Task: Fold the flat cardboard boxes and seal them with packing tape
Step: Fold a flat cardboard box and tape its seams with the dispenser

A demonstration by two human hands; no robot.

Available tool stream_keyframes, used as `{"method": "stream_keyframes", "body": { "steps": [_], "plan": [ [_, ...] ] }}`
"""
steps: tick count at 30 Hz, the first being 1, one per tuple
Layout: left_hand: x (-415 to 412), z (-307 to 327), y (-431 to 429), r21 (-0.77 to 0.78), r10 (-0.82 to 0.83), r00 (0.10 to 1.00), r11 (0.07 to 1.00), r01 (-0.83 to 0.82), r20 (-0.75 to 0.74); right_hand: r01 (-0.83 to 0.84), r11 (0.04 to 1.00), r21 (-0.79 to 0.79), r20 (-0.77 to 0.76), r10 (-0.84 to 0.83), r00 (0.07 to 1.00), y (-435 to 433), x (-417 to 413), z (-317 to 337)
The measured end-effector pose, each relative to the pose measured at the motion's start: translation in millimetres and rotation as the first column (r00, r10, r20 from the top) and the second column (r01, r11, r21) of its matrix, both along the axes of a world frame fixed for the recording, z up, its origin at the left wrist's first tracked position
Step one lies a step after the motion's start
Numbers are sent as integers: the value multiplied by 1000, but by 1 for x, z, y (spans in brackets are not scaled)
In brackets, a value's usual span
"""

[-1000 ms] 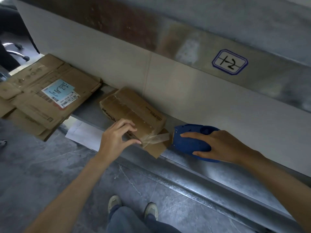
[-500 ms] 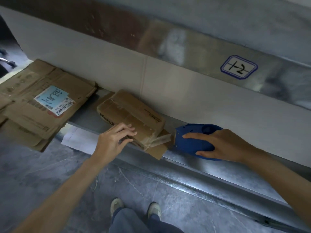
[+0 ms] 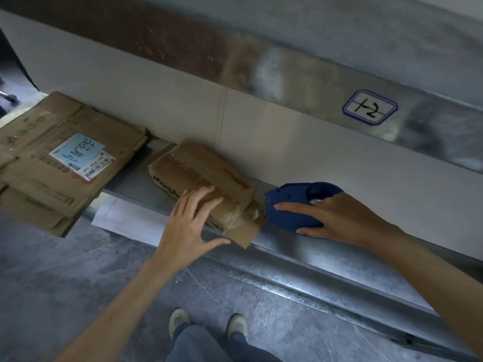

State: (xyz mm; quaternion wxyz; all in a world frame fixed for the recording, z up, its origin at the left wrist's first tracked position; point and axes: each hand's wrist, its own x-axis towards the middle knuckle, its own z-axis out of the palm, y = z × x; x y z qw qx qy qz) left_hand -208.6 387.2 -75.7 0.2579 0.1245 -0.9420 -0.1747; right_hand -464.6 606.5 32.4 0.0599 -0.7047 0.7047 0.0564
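A small folded cardboard box (image 3: 206, 173) lies on the metal ledge (image 3: 300, 246), with clear tape along its top seam and a crumpled tape end at its right corner. My left hand (image 3: 190, 226) rests with spread, straight fingers on the box's near end. To the right, my right hand (image 3: 337, 218) grips the blue tape dispenser (image 3: 292, 207), which stands on the ledge right beside the box's taped corner.
A stack of flat cardboard boxes (image 3: 52, 163) with a blue-and-white shipping label (image 3: 81, 158) lies on the ledge at the left, overhanging its edge. A white sheet (image 3: 125, 220) sticks out below. A white wall runs behind. My feet stand on the grey floor (image 3: 52, 283).
My left hand went from curled fingers at the box's near edge to spread flat on the box. The tape strip between box and dispenser now lies crumpled against the corner.
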Motion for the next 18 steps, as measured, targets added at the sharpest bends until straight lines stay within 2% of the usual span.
{"method": "stream_keyframes", "body": {
  "steps": [3,8,12,18],
  "plan": [
    [-29,16,11,-44,-9,1000,999,11,30,-32,999,-37,-27,31,999,-5,-1,-1],
    [-62,18,12,-63,20,941,998,1,339,-63,996,-56,-73,58,996,-8,-6,-3],
    [-55,6,9,-87,25,954,996,1,300,-67,997,-48,-36,65,997,-8,-9,0],
    [-18,2,-9,2,-116,953,993,120,280,-133,990,-43,81,137,987,-12,3,-9]
  ]
}}
